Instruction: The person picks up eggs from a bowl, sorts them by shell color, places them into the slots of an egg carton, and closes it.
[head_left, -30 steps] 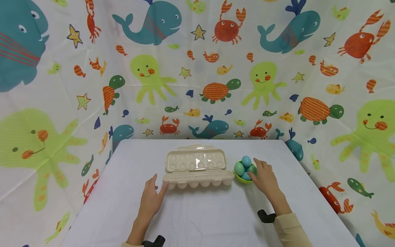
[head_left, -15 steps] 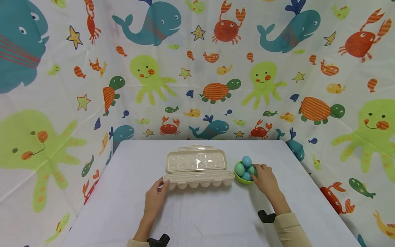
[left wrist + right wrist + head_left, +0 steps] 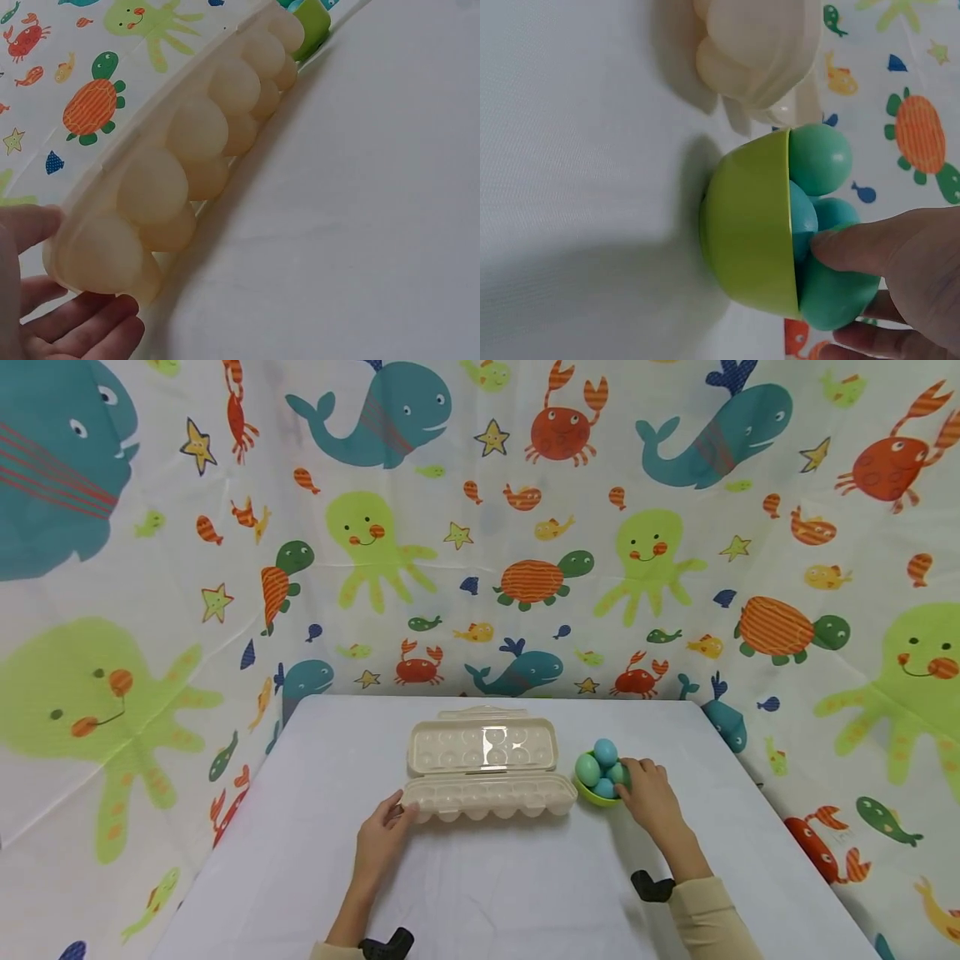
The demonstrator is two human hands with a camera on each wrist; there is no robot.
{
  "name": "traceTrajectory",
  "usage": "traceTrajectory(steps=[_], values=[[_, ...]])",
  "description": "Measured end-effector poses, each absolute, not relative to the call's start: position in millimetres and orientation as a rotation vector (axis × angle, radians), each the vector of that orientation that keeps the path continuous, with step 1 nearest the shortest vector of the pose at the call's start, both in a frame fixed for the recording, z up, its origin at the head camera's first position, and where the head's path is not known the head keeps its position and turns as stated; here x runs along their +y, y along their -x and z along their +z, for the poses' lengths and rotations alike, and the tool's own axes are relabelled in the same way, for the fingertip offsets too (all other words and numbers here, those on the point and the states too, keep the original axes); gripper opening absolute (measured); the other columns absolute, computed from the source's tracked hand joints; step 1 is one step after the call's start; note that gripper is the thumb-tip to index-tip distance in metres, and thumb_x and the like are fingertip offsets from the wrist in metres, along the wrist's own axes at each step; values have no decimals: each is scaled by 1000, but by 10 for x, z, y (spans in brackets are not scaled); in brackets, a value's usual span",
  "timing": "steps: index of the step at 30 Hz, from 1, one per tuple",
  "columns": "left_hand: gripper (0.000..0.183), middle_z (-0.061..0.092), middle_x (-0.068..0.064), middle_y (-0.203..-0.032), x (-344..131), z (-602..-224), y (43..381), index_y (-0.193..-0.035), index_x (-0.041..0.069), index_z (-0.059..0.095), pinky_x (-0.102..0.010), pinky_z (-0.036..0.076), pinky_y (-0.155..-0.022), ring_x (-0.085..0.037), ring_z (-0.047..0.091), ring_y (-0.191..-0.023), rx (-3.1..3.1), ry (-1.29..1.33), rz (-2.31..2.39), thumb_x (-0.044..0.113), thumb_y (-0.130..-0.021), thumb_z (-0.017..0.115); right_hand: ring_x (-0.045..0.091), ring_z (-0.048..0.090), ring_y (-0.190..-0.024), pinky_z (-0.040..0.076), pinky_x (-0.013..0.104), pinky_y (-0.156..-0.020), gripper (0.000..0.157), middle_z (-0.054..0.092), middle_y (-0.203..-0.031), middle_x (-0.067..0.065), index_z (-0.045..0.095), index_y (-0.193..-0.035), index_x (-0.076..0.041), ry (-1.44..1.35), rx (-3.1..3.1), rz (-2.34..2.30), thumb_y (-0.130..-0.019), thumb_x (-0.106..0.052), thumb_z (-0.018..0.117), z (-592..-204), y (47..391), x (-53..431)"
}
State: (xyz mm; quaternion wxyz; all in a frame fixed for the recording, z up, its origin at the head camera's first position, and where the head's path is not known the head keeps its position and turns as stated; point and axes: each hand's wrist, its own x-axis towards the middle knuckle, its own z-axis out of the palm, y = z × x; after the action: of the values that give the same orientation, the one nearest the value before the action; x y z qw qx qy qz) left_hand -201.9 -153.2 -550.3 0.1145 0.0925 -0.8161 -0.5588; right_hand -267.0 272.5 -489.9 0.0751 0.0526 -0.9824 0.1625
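A beige egg carton lies on the table with its lid folded back, its cups facing the front. My left hand grips the carton's left end; in the left wrist view the thumb lies at the rim and the fingers curl under the end cup. To the right stands a small lime-green bowl heaped with blue and green eggs. My right hand pinches a green egg at the bowl's right side, thumb on its near face. Another green egg and blue eggs sit beside it.
A white cloth covers the table. Behind and on both sides hangs a curtain printed with sea animals. The bowl stands close to the carton's right end. A black wrist mount sits on the right forearm, another on the left.
My left hand has moved forward and taken hold of the carton's left end. The right hand's fingers have closed in on the green egg in the bowl. The head view has shifted slightly.
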Motion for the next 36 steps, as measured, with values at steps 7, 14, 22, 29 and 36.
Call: traceTrajectory(steps=[7,14,22,29,36], values=[[60,65,-21,-130,-1571,-5675,1920,-144,1,51,-8,50,-90,-31,64,-120,-2298,-192,-1791,28,-94,71,47,50,-113,52,59,-92,48,54,-127,33,52,-135,6,-135,-2979,501,-94,-12,68,-4877,2665,2700],[64,55,-22,-144,-1557,-5752,1868,-147,0,46,-6,47,-94,-35,57,-131,-2179,-152,-1960,23,-93,73,49,49,-114,51,60,-92,48,53,-128,34,52,-134,7,-143,-2977,512,-93,-11,69,-4875,2663,2699],[64,52,-24,-147,-1586,-5784,1870,-148,-1,45,-5,47,-93,-35,55,-133,-2149,-146,-2020,15,-93,73,46,51,-111,52,57,-91,48,55,-127,33,53,-134,8,-180,-2885,527,-93,-9,70,-4846,2671,2576],[63,50,-24,-148,-1597,-5815,1881,-148,-1,45,-5,47,-92,-36,54,-134,-2147,-135,-2006,13,-92,72,47,54,-111,52,58,-93,49,57,-125,32,55,-131,9,-270,-2761,577,-90,-10,73,-4697,2686,2186],[63,52,-25,-147,-1559,-5833,1891,-147,-3,45,-6,47,-92,-38,55,-132,-2140,-142,-1982,11,-92,72,40,58,-113,55,53,-94,48,59,-124,26,54,-129,6,-354,-2693,776,-89,-14,71,-4626,2700,1679]])
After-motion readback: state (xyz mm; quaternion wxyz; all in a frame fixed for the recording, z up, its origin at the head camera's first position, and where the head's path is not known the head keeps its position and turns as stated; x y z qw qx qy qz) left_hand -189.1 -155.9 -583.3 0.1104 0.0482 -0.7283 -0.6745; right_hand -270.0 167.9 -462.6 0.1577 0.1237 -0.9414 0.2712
